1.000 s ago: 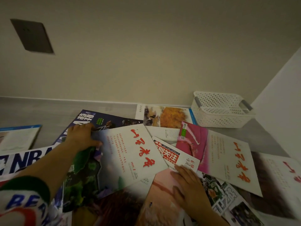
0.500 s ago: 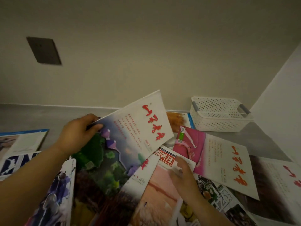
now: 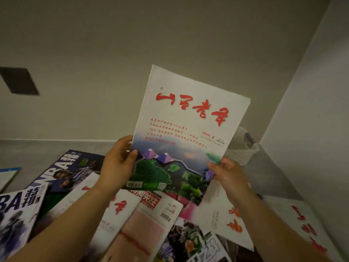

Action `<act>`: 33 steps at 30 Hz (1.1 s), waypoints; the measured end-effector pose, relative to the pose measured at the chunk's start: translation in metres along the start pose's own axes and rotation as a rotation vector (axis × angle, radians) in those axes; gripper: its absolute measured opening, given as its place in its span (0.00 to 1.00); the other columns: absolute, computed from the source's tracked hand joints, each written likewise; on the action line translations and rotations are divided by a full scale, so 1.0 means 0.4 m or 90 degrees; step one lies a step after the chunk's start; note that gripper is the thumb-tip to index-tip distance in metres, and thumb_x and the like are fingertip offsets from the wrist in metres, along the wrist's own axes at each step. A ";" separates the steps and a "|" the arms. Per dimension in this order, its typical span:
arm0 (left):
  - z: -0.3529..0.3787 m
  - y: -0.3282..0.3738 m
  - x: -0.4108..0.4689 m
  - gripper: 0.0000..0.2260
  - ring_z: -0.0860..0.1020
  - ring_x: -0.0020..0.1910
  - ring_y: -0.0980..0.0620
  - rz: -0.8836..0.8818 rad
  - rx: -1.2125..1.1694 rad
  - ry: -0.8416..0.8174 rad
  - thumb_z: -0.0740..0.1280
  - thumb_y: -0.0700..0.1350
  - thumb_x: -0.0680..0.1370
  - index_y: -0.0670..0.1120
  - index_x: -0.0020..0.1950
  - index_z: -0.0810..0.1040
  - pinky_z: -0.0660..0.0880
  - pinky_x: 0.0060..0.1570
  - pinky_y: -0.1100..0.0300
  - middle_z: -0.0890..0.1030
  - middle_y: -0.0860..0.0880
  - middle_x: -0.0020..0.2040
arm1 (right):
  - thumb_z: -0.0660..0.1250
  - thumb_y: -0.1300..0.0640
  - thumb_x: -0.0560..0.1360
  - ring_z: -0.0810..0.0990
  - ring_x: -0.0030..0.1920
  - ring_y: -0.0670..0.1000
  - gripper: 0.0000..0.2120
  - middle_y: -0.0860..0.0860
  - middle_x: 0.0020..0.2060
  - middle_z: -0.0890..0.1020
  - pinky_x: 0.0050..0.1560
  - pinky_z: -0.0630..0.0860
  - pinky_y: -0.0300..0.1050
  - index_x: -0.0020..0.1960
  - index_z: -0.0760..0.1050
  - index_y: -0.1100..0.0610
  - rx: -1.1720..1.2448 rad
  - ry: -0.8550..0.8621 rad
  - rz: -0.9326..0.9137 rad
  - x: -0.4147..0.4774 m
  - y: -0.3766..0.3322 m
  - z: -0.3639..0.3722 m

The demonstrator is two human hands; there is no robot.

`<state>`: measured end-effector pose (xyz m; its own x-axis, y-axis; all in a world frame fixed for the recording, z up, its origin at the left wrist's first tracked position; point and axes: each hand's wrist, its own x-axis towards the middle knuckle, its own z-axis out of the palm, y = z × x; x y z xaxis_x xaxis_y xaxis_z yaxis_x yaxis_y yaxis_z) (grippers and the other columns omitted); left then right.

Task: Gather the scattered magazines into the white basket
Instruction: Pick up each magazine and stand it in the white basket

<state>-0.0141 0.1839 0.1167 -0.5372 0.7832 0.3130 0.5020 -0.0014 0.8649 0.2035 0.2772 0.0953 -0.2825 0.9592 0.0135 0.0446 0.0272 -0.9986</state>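
Observation:
I hold one magazine (image 3: 187, 129) upright in the air, white on top with red brush characters and a green landscape below. My left hand (image 3: 119, 163) grips its lower left edge, and my right hand (image 3: 226, 174) pinches its lower right corner. The white basket (image 3: 241, 148) stands at the back right by the wall corner, mostly hidden behind the raised magazine. Several other magazines lie scattered below, among them a dark NBA issue (image 3: 69, 167) at the left and a white one with red characters (image 3: 226, 220) at the right.
The magazines lie on a grey surface (image 3: 47, 154) that meets a beige wall at the back. A white wall (image 3: 311, 148) closes the right side. A dark square plate (image 3: 18, 80) sits on the back wall at the left. A blue-edged booklet (image 3: 7, 176) lies at the far left.
My left hand lifted the white and green magazine off the pile and raised it upright. My right hand left the pink magazine and took hold of the lifted one's lower right corner.

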 end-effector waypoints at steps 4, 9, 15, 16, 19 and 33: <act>0.123 0.056 0.032 0.14 0.75 0.47 0.47 -0.033 0.050 -0.019 0.60 0.37 0.76 0.47 0.61 0.66 0.76 0.49 0.49 0.74 0.49 0.49 | 0.64 0.68 0.72 0.75 0.23 0.45 0.05 0.57 0.24 0.81 0.31 0.73 0.37 0.41 0.79 0.63 -0.068 0.059 -0.075 0.090 -0.028 -0.117; 0.249 0.116 0.116 0.07 0.76 0.44 0.46 -0.049 0.040 0.060 0.62 0.39 0.76 0.44 0.53 0.73 0.74 0.48 0.52 0.79 0.43 0.51 | 0.64 0.66 0.72 0.75 0.24 0.36 0.10 0.52 0.33 0.80 0.26 0.69 0.24 0.52 0.77 0.68 -0.147 0.081 -0.172 0.223 -0.065 -0.222; 0.399 0.178 0.277 0.04 0.74 0.40 0.46 -0.057 0.015 0.089 0.65 0.42 0.74 0.43 0.45 0.78 0.72 0.45 0.54 0.78 0.44 0.42 | 0.66 0.66 0.71 0.76 0.41 0.47 0.11 0.50 0.43 0.78 0.28 0.70 0.22 0.53 0.77 0.67 -0.131 0.148 -0.229 0.384 -0.100 -0.322; 0.423 0.174 0.298 0.05 0.74 0.39 0.46 -0.066 0.028 0.086 0.65 0.43 0.74 0.42 0.46 0.78 0.72 0.44 0.55 0.78 0.44 0.41 | 0.66 0.66 0.71 0.76 0.41 0.47 0.12 0.50 0.43 0.78 0.29 0.70 0.22 0.54 0.77 0.67 -0.123 0.150 -0.220 0.406 -0.091 -0.335; 0.494 0.147 0.343 0.08 0.77 0.42 0.42 -0.093 0.054 0.050 0.66 0.42 0.73 0.40 0.48 0.80 0.76 0.49 0.50 0.80 0.42 0.43 | 0.64 0.65 0.72 0.74 0.35 0.45 0.09 0.47 0.36 0.79 0.32 0.72 0.32 0.51 0.78 0.64 -0.129 0.135 -0.128 0.472 -0.042 -0.371; 0.669 -0.025 0.457 0.09 0.73 0.41 0.48 -0.183 0.129 0.059 0.64 0.41 0.74 0.42 0.53 0.79 0.69 0.47 0.57 0.81 0.41 0.53 | 0.63 0.67 0.72 0.71 0.31 0.53 0.08 0.57 0.29 0.74 0.40 0.71 0.43 0.35 0.74 0.67 -0.178 0.108 0.021 0.675 0.151 -0.361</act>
<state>0.0641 0.4935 0.0603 -0.7309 0.6735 0.1105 0.4399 0.3411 0.8307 0.2681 0.5785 0.0458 -0.1145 0.9933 0.0136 0.3189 0.0497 -0.9465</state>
